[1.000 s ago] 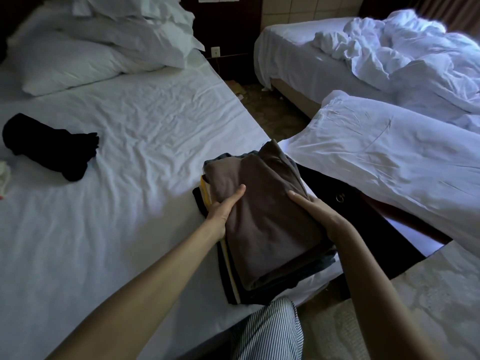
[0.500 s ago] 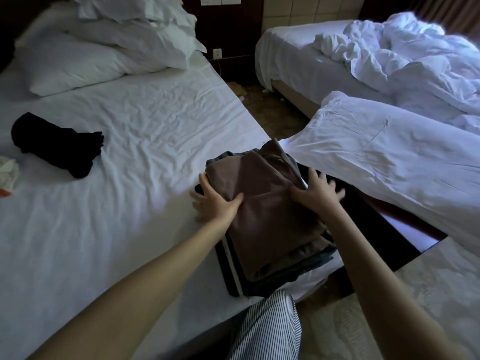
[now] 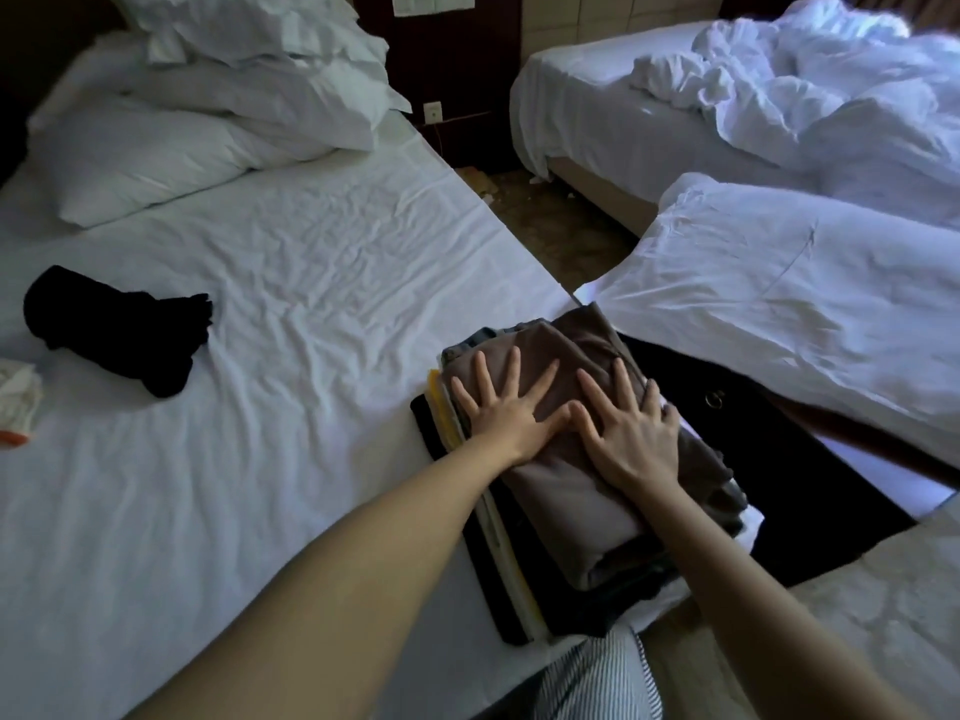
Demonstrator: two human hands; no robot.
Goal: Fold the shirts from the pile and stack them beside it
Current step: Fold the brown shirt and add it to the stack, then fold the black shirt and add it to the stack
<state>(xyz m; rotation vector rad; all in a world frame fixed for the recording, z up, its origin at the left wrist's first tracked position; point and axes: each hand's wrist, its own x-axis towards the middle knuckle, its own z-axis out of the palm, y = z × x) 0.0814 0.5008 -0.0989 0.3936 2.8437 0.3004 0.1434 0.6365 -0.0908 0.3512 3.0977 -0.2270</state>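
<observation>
Several folded shirts form one stack (image 3: 501,579) at the near right edge of the white bed (image 3: 285,330), close to its corner. I see a brown shirt (image 3: 571,504) on top, with yellow, white and black layers showing beneath it. Both hands lie flat on that brown shirt, fingers straight and spread, grasping nothing: the left hand (image 3: 506,415) on the left half, the right hand (image 3: 631,436) just beside it, thumbs nearly touching. Well apart, toward the bed's left side, lies a crumpled black garment (image 3: 119,324). White pillows (image 3: 171,142) are heaped at the head of the bed. A second bed (image 3: 582,116) with a rumpled white duvet (image 3: 805,85) stands across the gap. A striped trouser leg (image 3: 597,678) shows at the bottom.
</observation>
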